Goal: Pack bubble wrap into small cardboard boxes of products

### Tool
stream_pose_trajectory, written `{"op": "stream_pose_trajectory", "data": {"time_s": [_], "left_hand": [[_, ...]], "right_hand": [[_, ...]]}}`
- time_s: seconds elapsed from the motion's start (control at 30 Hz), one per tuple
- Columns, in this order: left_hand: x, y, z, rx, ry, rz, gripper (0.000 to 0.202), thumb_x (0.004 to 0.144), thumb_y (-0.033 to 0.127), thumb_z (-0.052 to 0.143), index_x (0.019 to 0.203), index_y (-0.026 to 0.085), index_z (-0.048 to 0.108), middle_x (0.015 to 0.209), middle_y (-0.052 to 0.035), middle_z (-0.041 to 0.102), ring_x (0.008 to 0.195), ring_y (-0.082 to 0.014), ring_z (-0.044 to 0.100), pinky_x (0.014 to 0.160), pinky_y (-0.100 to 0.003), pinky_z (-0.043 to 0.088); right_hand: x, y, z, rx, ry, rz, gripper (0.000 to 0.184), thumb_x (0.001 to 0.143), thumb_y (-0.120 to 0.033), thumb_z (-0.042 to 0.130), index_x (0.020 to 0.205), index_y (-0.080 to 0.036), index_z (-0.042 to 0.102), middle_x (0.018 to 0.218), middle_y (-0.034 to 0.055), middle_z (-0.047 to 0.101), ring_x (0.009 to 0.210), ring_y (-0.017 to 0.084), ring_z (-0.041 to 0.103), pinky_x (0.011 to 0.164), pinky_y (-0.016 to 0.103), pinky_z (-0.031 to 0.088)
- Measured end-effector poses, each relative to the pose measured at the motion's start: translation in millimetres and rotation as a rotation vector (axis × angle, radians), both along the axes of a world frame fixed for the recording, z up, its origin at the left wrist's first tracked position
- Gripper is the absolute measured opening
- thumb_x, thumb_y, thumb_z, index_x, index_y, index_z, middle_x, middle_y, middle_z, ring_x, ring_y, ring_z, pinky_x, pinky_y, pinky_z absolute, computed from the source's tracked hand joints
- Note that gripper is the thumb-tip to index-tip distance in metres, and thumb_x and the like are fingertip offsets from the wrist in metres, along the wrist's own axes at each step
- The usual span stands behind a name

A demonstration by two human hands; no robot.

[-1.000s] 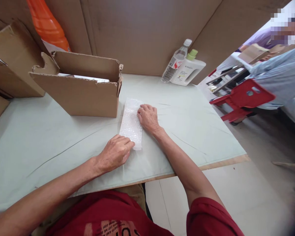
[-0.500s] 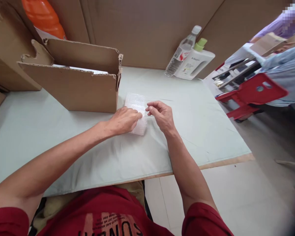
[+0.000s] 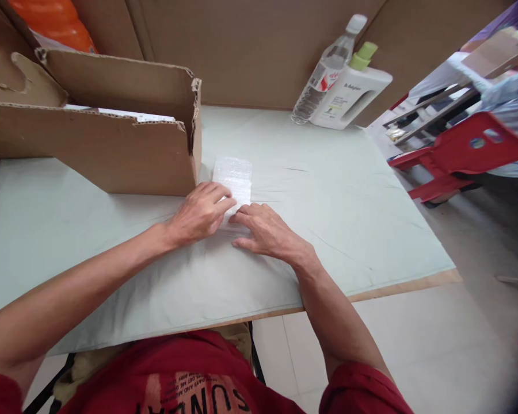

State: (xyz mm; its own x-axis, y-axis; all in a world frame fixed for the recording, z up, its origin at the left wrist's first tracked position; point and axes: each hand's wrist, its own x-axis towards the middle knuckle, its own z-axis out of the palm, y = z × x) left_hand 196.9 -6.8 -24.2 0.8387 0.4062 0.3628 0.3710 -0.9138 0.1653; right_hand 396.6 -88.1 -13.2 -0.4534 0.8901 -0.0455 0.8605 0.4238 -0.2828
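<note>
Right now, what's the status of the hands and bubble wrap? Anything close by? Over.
Left hand over the bubble wrap; right hand at its near end. Bubble wrap on the table. Cardboard box close by, left of the bubble wrap.

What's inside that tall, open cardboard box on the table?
Inside the cardboard box, a strip of something white shows just above the near side. That side covers the rest, so I can't tell what it is or what lies below.

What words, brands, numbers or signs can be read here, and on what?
"SUN": upside down on the red shirt; the rest is unclear.
Shirt's smaller lines: too small to read surely.
White jug: print too small.
Clear bottle: label blurred.
Red chair: round mark, unreadable.
Bubble wrap: none visible.
</note>
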Motion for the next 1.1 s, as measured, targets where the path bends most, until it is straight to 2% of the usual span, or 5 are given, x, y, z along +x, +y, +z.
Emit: {"op": "stream_pose_trajectory", "data": {"time_s": [0.27,0.53,0.63,0.8,1.1], "left_hand": [[-43.0,-37.0,-15.3,-0.306,-0.036,-0.03,0.055,0.086,0.021,0.06,0.14,0.014,0.051,0.129,-0.0162,0.065,0.117,-0.0305,0.059,0.101,-0.048,0.049],[-42.6,-61.0,3.5,-0.668,-0.201,0.091,0.04,0.087,0.013,0.051,0.125,0.017,0.064,0.094,-0.0038,0.073,0.082,-0.0165,0.066,0.076,-0.03,0.052],[-45.5,-64.9,9.7,-0.811,-0.176,0.133,0.042,0.085,0.015,0.051,0.125,0.018,0.065,0.086,-0.0001,0.072,0.07,-0.0133,0.063,0.065,-0.026,0.048],[-35.0,-51.3,5.2,-0.799,-0.098,0.179,0.048,0.083,0.014,0.051,0.129,0.015,0.063,0.08,0.0003,0.071,0.07,-0.0148,0.064,0.064,-0.026,0.048],[-36.8,-54.3,-0.3,-0.37,-0.186,0.106,0.031,0.091,0.027,0.059,0.12,0.017,0.065,0.121,-0.0133,0.07,0.113,-0.028,0.063,0.099,-0.045,0.051]], "right_hand": [[-18.3,1.3,-1.1,0.11,-0.21,-0.024,0.023,0.091,-0.009,0.051,0.092,-0.015,0.073,0.09,0.0115,0.072,0.083,0.023,0.059,0.076,0.037,0.034],[-14.3,-30.2,26.1,-0.206,0.274,-0.03,0.021,0.093,-0.018,0.055,0.101,-0.021,0.075,0.091,0.0018,0.078,0.076,0.017,0.066,0.07,0.03,0.044],[-12.0,-57.1,27.1,-0.025,0.359,-0.127,0.02,0.096,-0.027,0.058,0.109,-0.023,0.072,0.102,0.0045,0.078,0.089,0.021,0.07,0.078,0.034,0.049],[-19.6,-90.7,15.9,0.39,0.16,-0.163,0.016,0.098,-0.024,0.058,0.107,-0.026,0.07,0.105,0.0079,0.076,0.094,0.025,0.069,0.082,0.042,0.047],[-29.4,-72.5,-16.5,0.305,0.009,-0.153,0.027,0.096,-0.015,0.054,0.119,-0.021,0.066,0.114,0.0096,0.076,0.1,0.027,0.066,0.084,0.043,0.044]]}}
